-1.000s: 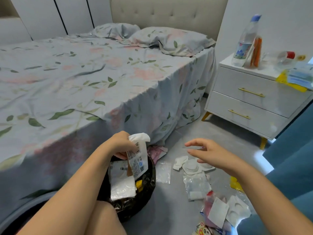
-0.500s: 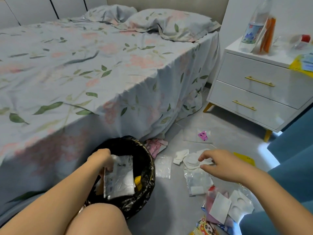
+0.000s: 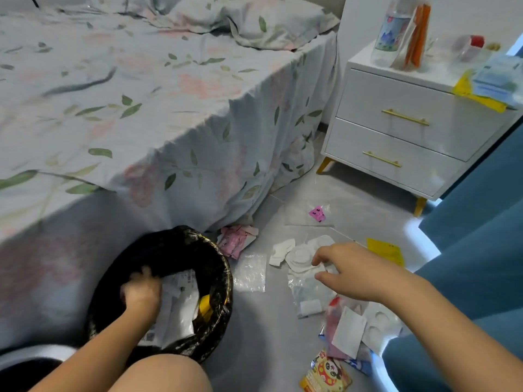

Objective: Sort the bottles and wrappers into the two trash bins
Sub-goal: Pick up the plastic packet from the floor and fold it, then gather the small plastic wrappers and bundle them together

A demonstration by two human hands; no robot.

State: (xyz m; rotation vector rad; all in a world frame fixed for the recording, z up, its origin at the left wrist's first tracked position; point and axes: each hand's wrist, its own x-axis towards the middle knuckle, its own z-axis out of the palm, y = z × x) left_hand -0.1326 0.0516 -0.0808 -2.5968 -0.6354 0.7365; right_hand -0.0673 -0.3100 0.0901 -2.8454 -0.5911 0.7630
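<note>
Risking mis-sort: left hand (image 3: 140, 292) deep in black bin (image 3: 223, 281), blurred, grip state unclear, beside white wrappers (image 3: 181, 304) already inside. Reaching low over floor pile (image 3: 302, 257), right hand (image 3: 351, 271) palm down, fingers spread, thumb apart, touching nothing. Bottle (image 3: 392, 26) on nightstand (image 3: 396, 91), untouched.

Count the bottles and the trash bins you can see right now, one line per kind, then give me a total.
Bottles: 2, an upright bottle and a lying bottle with a red cap, both on the nightstand.
Trash bins: 2, the black-lined bin and what looks like a second bin, cut off at the lower left edge.
Total: 4
</note>
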